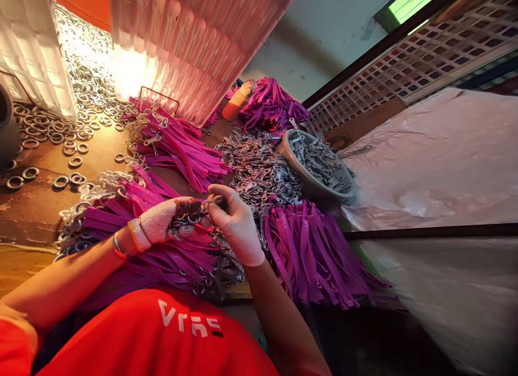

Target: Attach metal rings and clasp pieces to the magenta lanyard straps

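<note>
My left hand (pixel 159 219), in a knitted glove with dark fingertips, is closed around a small bunch of metal rings (pixel 193 218). Close beside it, my right hand (pixel 238 227) in a thin white glove pinches one metal ring (pixel 217 199) between thumb and finger. The two hands almost meet, and the exact contact between their pieces is hard to see. Beneath them lie bundled purple straps (pixel 117 214) with metal hardware at their ends. A heap of small metal clips (pixel 259 165) spreads just beyond my right hand.
A grey bucket (pixel 285 155) full of metal clips stands at right of the heap. More purple straps (pixel 307 252) hang over the table's front edge. Loose rings (pixel 75 161) scatter at left. Behind are a ribbed plastic panel (pixel 194 36), an orange bottle (pixel 238 101) and plastic sheeting (pixel 441 155).
</note>
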`<action>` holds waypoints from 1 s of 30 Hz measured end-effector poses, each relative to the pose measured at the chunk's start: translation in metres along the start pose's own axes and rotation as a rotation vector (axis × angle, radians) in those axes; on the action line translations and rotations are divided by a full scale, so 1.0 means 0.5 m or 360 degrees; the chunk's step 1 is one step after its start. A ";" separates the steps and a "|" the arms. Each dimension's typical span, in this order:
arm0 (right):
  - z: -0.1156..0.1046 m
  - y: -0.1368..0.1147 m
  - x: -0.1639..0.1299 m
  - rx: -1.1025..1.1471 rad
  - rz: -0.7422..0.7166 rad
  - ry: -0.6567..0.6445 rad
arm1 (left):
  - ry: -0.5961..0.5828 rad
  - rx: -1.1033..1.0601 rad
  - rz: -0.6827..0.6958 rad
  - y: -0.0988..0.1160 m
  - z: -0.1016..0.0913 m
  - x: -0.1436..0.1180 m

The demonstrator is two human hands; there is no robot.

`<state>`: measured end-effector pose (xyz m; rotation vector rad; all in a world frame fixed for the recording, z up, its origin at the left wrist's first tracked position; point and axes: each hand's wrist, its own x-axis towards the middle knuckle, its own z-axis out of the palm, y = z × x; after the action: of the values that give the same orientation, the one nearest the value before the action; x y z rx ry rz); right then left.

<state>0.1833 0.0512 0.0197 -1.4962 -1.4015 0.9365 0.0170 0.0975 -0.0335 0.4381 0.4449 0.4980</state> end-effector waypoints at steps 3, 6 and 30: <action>0.009 0.001 -0.004 0.0032 -0.0079 0.0111 | -0.0029 0.0083 0.0050 0.001 -0.001 -0.002; 0.009 -0.002 -0.009 -0.0035 -0.0193 0.0150 | -0.0024 0.0210 0.0094 0.002 0.004 -0.006; 0.013 -0.065 -0.052 -0.0099 -0.0029 0.0174 | -0.0079 -0.0293 0.0120 0.002 -0.006 -0.002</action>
<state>0.1635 0.0260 0.0472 -1.5547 -1.3735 0.7940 0.0141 0.0988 -0.0351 0.2900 0.3322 0.5943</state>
